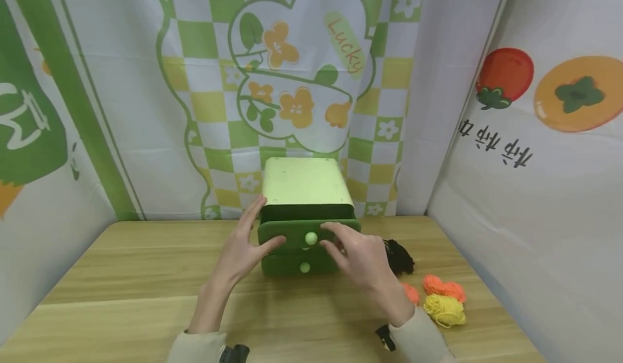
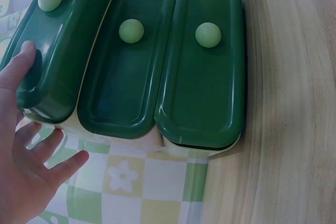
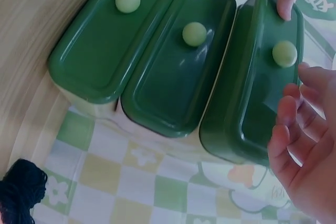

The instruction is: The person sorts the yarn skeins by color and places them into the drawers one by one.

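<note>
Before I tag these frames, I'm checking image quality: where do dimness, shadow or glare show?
Head: bright, shadow inside the cabinet above its top drawer; left wrist: dimmer, bluish; right wrist: also dim, white glare on the middle drawer.

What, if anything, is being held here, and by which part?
Nothing is visibly held: the left hand has its thumb against the top drawer's front, and the right hand is beside that drawer's knob, not around it.
</note>
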Motion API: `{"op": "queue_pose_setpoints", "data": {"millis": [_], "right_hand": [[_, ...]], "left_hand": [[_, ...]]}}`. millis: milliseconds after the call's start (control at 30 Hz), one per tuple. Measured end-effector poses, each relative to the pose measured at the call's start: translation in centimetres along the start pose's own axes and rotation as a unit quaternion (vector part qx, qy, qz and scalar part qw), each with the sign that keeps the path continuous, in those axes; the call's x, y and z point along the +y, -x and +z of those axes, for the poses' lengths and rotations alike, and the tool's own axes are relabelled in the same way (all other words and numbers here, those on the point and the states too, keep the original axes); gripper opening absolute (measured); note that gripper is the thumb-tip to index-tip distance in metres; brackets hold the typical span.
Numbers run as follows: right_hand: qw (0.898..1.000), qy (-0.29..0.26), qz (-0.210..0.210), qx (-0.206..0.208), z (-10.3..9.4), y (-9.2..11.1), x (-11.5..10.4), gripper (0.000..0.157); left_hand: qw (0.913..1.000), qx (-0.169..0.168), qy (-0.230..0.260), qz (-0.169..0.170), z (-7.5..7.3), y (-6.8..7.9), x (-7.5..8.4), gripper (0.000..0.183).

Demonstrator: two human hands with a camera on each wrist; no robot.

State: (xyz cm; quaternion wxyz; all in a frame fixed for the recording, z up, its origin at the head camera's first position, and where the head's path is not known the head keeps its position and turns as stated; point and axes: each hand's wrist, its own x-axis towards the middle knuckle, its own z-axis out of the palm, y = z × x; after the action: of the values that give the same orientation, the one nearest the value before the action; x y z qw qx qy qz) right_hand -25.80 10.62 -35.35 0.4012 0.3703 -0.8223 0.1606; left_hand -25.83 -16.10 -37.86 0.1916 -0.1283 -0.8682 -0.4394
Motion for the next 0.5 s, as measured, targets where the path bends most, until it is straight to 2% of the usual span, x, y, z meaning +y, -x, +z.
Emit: {"op": "queue_pose_setpoints", "data": {"millis": [333, 500], "right_hand": [[0.999, -0.016, -0.003, 0.038, -1.1, 0.3, 2.1, 0.029], [0.998, -0.026, 0.008, 0.054, -2.1, 0.3, 3.6, 0.031]], "left_hand": [[1.0, -0.001, -0.003, -0.002, -0.1, 0.0, 0.0, 0.094], [1.0, -0.002, -0.005, -0.001, -0.1, 0.0, -0.1, 0.095]]}}
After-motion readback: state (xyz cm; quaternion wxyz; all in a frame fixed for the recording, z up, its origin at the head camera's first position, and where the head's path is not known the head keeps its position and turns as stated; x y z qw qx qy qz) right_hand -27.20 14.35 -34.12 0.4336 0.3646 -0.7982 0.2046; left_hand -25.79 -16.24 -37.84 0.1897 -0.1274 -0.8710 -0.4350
